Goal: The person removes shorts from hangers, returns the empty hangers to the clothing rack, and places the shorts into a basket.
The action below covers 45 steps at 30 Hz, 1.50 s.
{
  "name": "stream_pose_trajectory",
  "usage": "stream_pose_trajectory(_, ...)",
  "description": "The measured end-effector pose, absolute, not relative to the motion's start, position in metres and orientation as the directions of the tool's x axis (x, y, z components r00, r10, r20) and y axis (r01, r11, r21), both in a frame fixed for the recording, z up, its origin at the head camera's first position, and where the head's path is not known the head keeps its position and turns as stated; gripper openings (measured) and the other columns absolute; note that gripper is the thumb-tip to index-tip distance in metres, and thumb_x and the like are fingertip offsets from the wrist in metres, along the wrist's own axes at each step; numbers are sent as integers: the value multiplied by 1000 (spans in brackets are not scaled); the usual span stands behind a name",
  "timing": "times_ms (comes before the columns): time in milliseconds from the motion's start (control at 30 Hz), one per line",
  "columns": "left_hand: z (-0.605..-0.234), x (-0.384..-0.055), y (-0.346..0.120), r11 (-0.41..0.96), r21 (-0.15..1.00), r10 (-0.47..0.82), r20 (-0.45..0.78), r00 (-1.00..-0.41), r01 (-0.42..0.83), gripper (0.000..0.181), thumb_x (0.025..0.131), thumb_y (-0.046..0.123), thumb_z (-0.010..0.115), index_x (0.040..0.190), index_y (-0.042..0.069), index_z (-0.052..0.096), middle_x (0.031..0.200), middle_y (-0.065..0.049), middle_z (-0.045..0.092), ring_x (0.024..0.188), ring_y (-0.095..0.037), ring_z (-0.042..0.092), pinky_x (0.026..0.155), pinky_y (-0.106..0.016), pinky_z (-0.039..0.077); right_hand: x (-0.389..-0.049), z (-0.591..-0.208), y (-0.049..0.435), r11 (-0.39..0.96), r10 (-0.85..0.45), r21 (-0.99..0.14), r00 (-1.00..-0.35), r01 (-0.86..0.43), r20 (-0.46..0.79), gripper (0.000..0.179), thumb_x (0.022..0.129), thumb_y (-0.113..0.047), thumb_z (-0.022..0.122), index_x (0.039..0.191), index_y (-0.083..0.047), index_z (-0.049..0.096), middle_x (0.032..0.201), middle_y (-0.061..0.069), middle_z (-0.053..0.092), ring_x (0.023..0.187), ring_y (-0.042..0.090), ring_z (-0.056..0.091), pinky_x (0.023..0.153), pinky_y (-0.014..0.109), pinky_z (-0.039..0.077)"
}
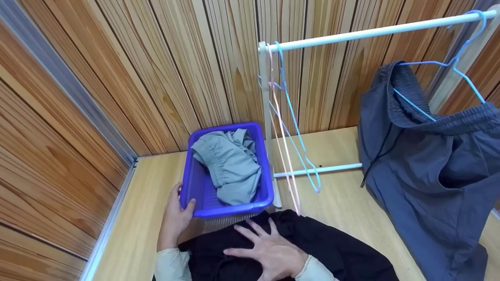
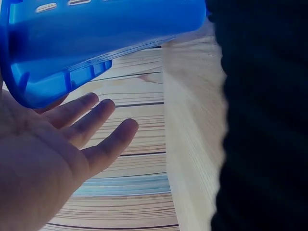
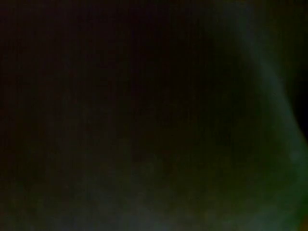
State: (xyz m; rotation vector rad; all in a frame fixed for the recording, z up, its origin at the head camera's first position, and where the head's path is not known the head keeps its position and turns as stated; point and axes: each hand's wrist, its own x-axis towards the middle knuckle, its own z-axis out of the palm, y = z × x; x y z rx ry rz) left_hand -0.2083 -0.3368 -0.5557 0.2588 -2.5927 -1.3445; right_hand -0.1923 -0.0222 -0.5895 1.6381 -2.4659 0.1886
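My left hand (image 1: 177,214) holds the near left corner of a purple-blue plastic basket (image 1: 234,210), thumb over the rim. In the left wrist view its other fingers (image 2: 110,147) extend outside the basket's wall (image 2: 115,29). A crumpled grey-green garment with a gathered elastic waist (image 1: 234,168) lies in the basket. My right hand (image 1: 273,251) rests on black cloth (image 1: 332,246) with its fingers spread, in front of the basket. The right wrist view is nearly all dark.
Right of the basket, a white rack (image 1: 351,36) carries a pink hanger (image 1: 287,156) and a blue hanger (image 1: 291,113) close to its left post. Dark grey drawstring trousers (image 1: 425,168) hang from another blue hanger (image 1: 465,74). Wood-patterned walls (image 1: 218,58) stand behind and left.
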Motion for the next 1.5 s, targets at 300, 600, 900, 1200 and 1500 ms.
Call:
stream_pose_trajectory(300,-555,-206,-338,526,845,-245,47,-969,-92,70,107,13,56,167,1,21,173,-27,28,156,-48,38,129,-63,32,-184,-583,-23,444,-895,62,-438,-894,90,101,69,-90,72,158,-59,36,168,4,46,149,37,52,98,79,48)
stream_pose_trajectory(600,-553,-209,-336,546,835,-230,70,-971,-69,69,106,7,52,166,1,19,167,-35,35,150,-51,45,127,-63,36,-185,-578,-21,451,-887,44,-442,-892,134,93,59,-70,90,144,-56,55,154,-3,56,136,27,57,85,73,56)
stream_pose_trajectory(900,-555,-206,-333,512,850,-243,11,-970,-118,69,105,3,43,167,7,15,160,-40,42,142,-50,54,122,-63,42,-186,-568,-16,497,-865,-103,-501,-862,18,75,66,-35,97,132,-51,63,149,-8,58,135,27,56,84,75,56)
stream_pose_trajectory(1200,-556,-206,-334,519,843,-260,-3,-966,-142,69,106,4,42,168,8,14,161,-39,41,140,-49,55,121,-64,43,-184,-567,-16,530,-846,-58,-532,-846,35,62,68,-18,94,116,-49,68,134,-10,64,114,22,58,76,59,58)
stream_pose_trajectory(1500,-555,-205,-333,523,842,-267,15,-964,-132,68,105,4,43,168,9,17,157,-38,48,132,-45,60,116,-61,46,-187,-573,-18,555,-826,73,-538,-829,169,19,90,-18,71,98,-36,70,109,-3,68,95,22,62,63,44,56)
